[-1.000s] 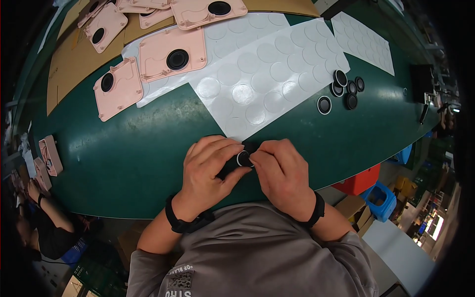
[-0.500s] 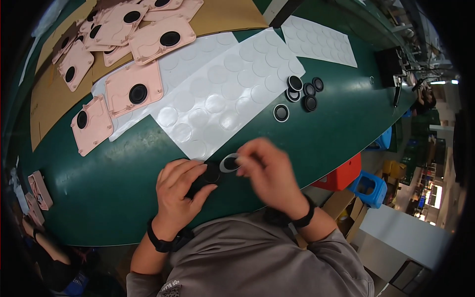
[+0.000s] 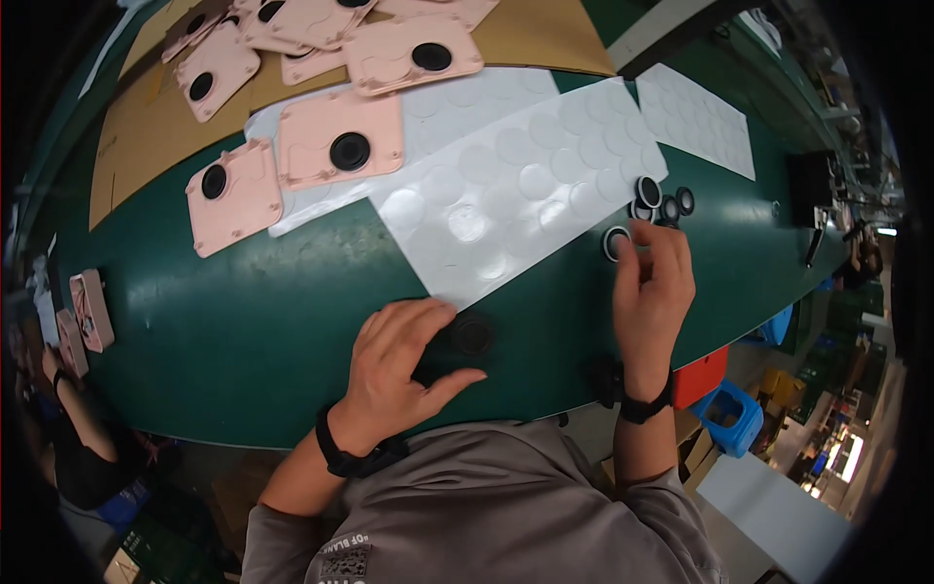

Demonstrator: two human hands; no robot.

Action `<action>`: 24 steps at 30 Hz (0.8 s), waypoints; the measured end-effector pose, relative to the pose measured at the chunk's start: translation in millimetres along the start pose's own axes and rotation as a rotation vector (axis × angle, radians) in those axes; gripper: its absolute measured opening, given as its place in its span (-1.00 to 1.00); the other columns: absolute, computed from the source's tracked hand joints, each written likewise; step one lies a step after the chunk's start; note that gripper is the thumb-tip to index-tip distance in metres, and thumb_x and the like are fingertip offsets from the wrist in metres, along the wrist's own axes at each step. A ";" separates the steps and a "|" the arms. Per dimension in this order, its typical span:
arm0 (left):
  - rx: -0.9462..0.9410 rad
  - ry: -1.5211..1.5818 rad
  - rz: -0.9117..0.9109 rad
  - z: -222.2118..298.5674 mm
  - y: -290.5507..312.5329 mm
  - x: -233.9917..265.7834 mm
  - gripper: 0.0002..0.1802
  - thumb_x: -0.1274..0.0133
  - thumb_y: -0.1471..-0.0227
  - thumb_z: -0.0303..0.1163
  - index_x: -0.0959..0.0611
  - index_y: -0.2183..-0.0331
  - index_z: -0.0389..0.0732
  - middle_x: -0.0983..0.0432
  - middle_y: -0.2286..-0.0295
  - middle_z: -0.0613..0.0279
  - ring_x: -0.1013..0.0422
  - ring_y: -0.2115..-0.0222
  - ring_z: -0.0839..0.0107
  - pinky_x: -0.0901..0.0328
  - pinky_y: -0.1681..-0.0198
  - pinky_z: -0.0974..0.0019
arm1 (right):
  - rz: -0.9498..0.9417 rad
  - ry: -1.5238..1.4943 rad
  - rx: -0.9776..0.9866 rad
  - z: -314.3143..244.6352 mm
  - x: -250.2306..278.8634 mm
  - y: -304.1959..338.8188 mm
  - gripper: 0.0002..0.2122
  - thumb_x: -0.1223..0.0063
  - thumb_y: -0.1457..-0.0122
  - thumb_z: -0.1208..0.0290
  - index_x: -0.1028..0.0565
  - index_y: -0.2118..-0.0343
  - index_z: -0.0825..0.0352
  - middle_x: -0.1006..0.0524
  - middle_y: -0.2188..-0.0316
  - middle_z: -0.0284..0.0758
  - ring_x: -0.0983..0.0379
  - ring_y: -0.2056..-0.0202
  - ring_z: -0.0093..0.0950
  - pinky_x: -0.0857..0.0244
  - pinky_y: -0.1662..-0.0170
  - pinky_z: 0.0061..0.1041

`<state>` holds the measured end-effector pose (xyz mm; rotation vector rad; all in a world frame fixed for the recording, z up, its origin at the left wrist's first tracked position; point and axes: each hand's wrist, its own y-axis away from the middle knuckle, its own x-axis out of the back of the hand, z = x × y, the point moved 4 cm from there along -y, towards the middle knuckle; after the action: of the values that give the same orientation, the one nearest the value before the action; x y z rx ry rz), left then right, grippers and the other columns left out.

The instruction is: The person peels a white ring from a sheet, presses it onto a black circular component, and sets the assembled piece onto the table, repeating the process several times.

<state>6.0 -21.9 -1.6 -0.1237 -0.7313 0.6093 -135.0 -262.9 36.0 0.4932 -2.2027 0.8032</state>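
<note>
Clearly, black disc between hands

The left hand is spread, thumb and fingers apart, with a black disc lying near their tips. The right hand reaches forward, its fingertips at a white-rimmed disc; whether they grip it is unclear. More round pieces sit just beyond those fingers. Ahead of and between the hands, a white sheet of circles slants across the green table. Pink plates bearing black discs lie ahead of the left hand, some on cardboard. Far to its left shows another person's arm.
</note>
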 end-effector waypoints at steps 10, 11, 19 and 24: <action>0.027 -0.171 -0.037 -1.8 -0.7 10.1 -0.26 -0.32 -0.12 -0.02 -0.52 -0.16 -0.30 -0.52 -0.15 -0.03 -0.37 -0.18 -0.11 -0.23 -0.18 -0.07 | -0.560 -0.212 0.356 -86.2 -87.9 -23.6 -0.85 -0.29 -0.19 0.60 -0.68 0.18 0.40 -0.61 0.29 -0.18 -0.60 0.33 -0.17 -0.46 0.25 -0.28; 0.030 -0.175 -0.027 -2.5 -0.5 10.1 -0.26 -0.32 -0.12 -0.02 -0.52 -0.16 -0.30 -0.52 -0.15 -0.03 -0.37 -0.18 -0.11 -0.23 -0.18 -0.07 | -0.562 -0.213 0.366 -88.3 -92.1 -27.2 -0.85 -0.29 -0.19 0.60 -0.68 0.18 0.40 -0.61 0.29 -0.18 -0.60 0.33 -0.17 -0.46 0.25 -0.28; 0.063 -0.229 -0.001 -3.2 -10.4 11.6 -0.31 -0.32 -0.11 -0.07 -0.54 -0.13 -0.30 -0.51 -0.12 0.01 -0.39 -0.16 -0.01 -0.29 -0.12 -0.01 | -0.620 -0.141 0.389 -109.5 -123.0 -46.6 -0.86 -0.31 -0.17 0.56 -0.69 0.20 0.40 -0.62 0.28 -0.17 -0.60 0.33 -0.15 -0.46 0.23 -0.26; 0.072 -0.191 0.022 -13.9 -24.7 13.4 -0.47 -0.32 -0.09 -0.27 -0.59 -0.05 -0.27 -0.58 0.00 0.05 -0.43 -0.13 -0.01 -0.30 -0.13 -0.04 | -0.661 -0.109 0.347 -116.6 -136.0 -55.4 -0.87 -0.33 -0.15 0.54 -0.69 0.24 0.41 -0.62 0.34 -0.17 -0.61 0.35 -0.19 -0.47 0.25 -0.28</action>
<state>34.7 -33.4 3.7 -0.0069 -0.8927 0.6735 44.5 -211.2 19.7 1.3733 -1.8049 0.7920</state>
